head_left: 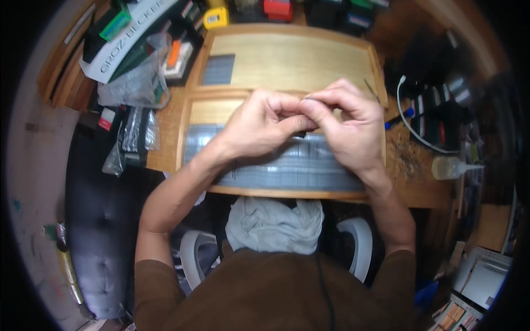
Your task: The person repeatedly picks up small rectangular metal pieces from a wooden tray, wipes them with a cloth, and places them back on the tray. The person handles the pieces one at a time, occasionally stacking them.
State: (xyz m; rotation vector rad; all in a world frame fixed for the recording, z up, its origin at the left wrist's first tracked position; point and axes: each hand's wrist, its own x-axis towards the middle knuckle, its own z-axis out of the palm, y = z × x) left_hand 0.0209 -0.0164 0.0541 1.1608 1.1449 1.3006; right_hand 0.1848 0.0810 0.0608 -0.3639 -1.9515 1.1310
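Note:
My left hand (pixel 265 122) and my right hand (pixel 353 121) meet fingertip to fingertip above the near wooden tray (pixel 182 144). Both are closed in a pinch. A small dark bit (pixel 300 134) shows just under the left fingertips; its kind is too small to make out, and the fingers hide most of what they hold. Below the hands, tightly packed rows of thin grey metal-looking pieces (pixel 287 171) fill much of the near tray. Beyond it lies a second wooden tray (pixel 298 55) with a small block of similar grey pieces (pixel 219 69) at its left end.
Plastic bags (pixel 135 83) and a long white box (pixel 130 41) lie left of the trays. A yellow tape measure (pixel 216 18) sits at the back. To the right are a white cable (pixel 406 118), a blue-handled tool (pixel 400 118) and a nozzle bottle (pixel 448 167). A grey cloth (pixel 276 223) rests at my lap.

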